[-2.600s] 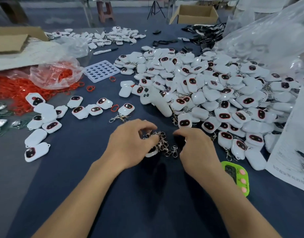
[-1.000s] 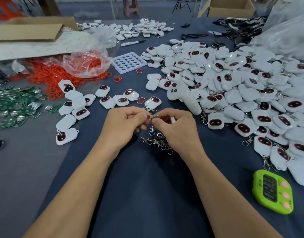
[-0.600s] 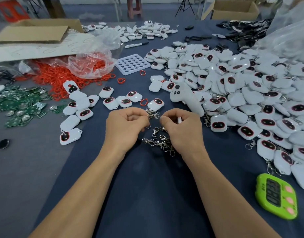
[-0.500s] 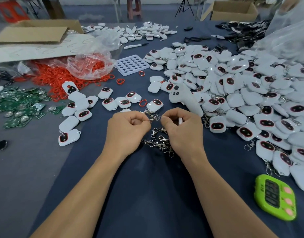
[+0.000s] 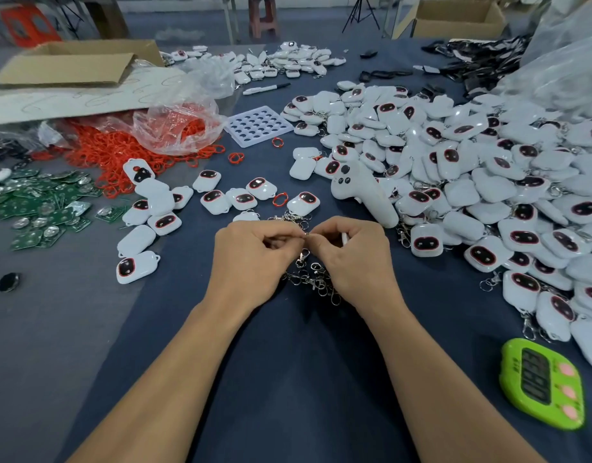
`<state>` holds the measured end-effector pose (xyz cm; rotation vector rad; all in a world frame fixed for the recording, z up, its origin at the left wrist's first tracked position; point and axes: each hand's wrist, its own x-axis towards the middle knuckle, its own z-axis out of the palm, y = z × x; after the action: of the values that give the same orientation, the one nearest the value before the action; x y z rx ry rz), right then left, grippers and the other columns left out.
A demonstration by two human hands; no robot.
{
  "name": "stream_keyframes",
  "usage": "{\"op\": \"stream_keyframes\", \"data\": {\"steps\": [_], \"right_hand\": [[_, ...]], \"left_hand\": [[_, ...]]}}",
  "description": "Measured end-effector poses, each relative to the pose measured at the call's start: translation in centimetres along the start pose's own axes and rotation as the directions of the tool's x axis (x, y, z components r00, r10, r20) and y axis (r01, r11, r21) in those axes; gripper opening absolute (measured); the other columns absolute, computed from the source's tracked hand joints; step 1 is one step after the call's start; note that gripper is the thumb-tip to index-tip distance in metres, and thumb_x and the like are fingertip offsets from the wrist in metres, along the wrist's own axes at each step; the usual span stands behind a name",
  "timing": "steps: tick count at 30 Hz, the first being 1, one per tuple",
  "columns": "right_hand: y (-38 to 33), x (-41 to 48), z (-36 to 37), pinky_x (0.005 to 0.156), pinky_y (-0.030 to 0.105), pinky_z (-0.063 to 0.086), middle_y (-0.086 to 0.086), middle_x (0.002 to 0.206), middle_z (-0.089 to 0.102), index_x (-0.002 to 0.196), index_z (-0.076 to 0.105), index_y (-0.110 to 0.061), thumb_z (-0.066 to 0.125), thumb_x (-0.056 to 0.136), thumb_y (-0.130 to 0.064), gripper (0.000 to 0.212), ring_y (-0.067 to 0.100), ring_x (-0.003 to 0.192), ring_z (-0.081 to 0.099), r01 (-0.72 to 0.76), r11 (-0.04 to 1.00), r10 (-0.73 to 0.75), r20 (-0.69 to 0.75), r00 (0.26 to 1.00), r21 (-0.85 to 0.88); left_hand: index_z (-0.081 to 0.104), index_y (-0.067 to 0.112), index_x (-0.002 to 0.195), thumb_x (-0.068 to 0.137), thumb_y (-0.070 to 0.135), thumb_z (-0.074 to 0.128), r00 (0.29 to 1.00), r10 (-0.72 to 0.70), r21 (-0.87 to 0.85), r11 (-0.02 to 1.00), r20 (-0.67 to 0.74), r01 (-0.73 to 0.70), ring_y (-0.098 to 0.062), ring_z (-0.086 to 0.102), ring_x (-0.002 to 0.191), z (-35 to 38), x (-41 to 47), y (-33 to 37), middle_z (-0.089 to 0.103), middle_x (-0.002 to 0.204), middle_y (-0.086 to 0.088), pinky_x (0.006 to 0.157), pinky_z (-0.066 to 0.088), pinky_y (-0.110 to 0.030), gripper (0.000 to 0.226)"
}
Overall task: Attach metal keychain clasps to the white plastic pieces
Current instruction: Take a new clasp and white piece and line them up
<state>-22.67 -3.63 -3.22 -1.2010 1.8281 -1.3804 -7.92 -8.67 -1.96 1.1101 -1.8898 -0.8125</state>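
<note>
left hand (image 5: 251,259): the fingers are curled in, and a metal clasp (image 5: 303,256) is pinched at the tips.
right hand (image 5: 354,259): the fingers are curled too. The top of the same clasp is pinched, and a small white bit is seen poking out past the knuckles.
metal clasp: one is held up between the two hands, just over the blue cloth (image 5: 288,379), with its hook hanging down.
loose clasps (image 5: 313,279): one shiny heap is laid on the cloth under the hands, too tangled to be counted.
white pieces (image 5: 455,168): one big heap is piled on the right, too many to be counted. Over ten more are spread out on the left. A dark oval ringed in red is shown on the face-up ones.
timer (image 5: 542,384): one, green. Three pink buttons are seen. Its numbers are too blurry to be read.
controller (image 5: 361,195): one, white, marked with three black dots.
red rings (image 5: 121,152): one big heap, partly kept in a clear bag (image 5: 177,125).
tray (image 5: 258,126): one, white, filled with rows of round holes.
pen (image 5: 266,88): one.
cardboard boxes (image 5: 70,63): two are seen.
</note>
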Motion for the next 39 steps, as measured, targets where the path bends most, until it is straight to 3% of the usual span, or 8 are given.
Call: {"op": "stream_keyframes", "data": {"steps": [4,9,14,18,22,26,32,39], "right_hand": [[0.3,-0.1,0.2,0.065,0.003,0.044,-0.014,0.083,0.075,0.089,0.078,-0.034,0.066,0.088,-0.008,0.029,0.000,0.076,0.064,0.033,0.995,-0.036,-0.026,0.999,-0.095],[0.2,-0.3,1.0,0.089,-0.002,0.026,-0.009,0.129,0.060,0.129,0.071,-0.033,0.049,0.080,0.008,0.068,0.004,0.120,0.051,0.153,0.925,-0.082,0.210,0.974,-0.348],[0.3,-0.3,0.7,0.100,-0.002,0.018,-0.015,0.139,0.063,0.120,0.076,-0.033,0.048,0.074,0.010,0.069,0.002,0.135,0.040,0.252,0.886,-0.116,0.340,0.933,-0.389],[0.5,-1.1,0.0,0.081,0.019,0.052,-0.016,0.098,0.073,0.071,0.074,-0.029,0.040,0.064,0.006,0.049,0.001,0.098,0.063,0.150,0.948,-0.083,0.238,0.968,-0.282],[0.3,-1.1,0.0,0.074,0.005,0.044,-0.018,0.097,0.071,0.081,0.074,-0.034,0.047,0.078,0.004,0.047,-0.006,0.094,0.060,0.108,0.971,-0.106,0.022,0.994,-0.213],[-0.2,-0.9,0.6,0.070,0.004,0.041,-0.023,0.089,0.071,0.107,0.077,-0.036,0.070,0.090,-0.015,0.029,-0.006,0.074,0.059,0.136,0.979,-0.134,0.023,0.991,-0.149],[0.0,-0.7,1.2,0.066,0.010,0.039,-0.025,0.079,0.069,0.082,0.076,-0.034,0.079,0.083,-0.023,0.012,0.001,0.075,0.059,0.123,0.983,-0.122,0.018,0.992,-0.135],[0.0,-0.2,0.9,0.060,0.012,0.042,-0.015,0.069,0.070,0.078,0.078,-0.028,0.078,0.088,-0.017,0.015,0.003,0.063,0.056,0.054,0.998,-0.055,-0.054,0.997,-0.013]], "left_hand": [[0.077,0.044,0.081,0.080,0.026,0.074,0.993,-0.047,-0.037,0.998,-0.108,0.043,-0.005,0.067,0.070,-0.3,0.3,0.0,0.073,0.073,0.019,0.065,0.048,-0.010,0.019],[0.073,0.055,0.076,0.084,0.031,0.072,0.948,-0.159,-0.095,0.986,-0.276,0.137,0.004,0.067,0.073,-1.2,1.0,-0.2,0.073,0.075,0.025,0.068,0.046,-0.005,0.026],[0.075,0.041,0.069,0.081,0.027,0.073,0.923,-0.199,-0.050,0.980,-0.329,0.194,0.001,0.067,0.067,-1.6,1.4,-0.8,0.071,0.069,0.023,0.062,0.045,-0.005,0.017],[0.070,0.050,0.061,0.078,0.024,0.074,0.926,-0.181,0.044,0.977,-0.332,0.207,0.007,0.066,0.067,-1.8,1.5,-1.0,0.068,0.067,0.030,0.064,0.047,-0.011,0.032],[0.072,0.045,0.064,0.078,0.024,0.076,0.958,-0.144,0.112,0.978,-0.247,0.176,0.006,0.065,0.067,-1.5,1.3,-1.4,0.069,0.068,0.030,0.068,0.049,-0.017,0.026],[0.074,0.046,0.069,0.079,0.019,0.080,0.994,-0.054,0.111,0.992,-0.090,0.064,0.000,0.065,0.069,-1.1,1.0,-1.3,0.071,0.076,0.029,0.066,0.049,-0.012,0.030],[0.073,0.049,0.084,0.078,0.013,0.075,0.997,0.071,0.086,0.994,0.005,-0.071,-0.007,0.059,0.063,-1.1,0.7,-1.0,0.069,0.071,0.015,0.059,0.043,-0.010,0.036],[0.078,0.041,0.074,0.078,0.005,0.077,0.997,-0.067,-0.079,0.994,0.039,0.070,-0.001,0.070,0.066,-0.5,0.5,-0.8,0.075,0.072,0.016,0.066,0.053,-0.011,0.037]]}}
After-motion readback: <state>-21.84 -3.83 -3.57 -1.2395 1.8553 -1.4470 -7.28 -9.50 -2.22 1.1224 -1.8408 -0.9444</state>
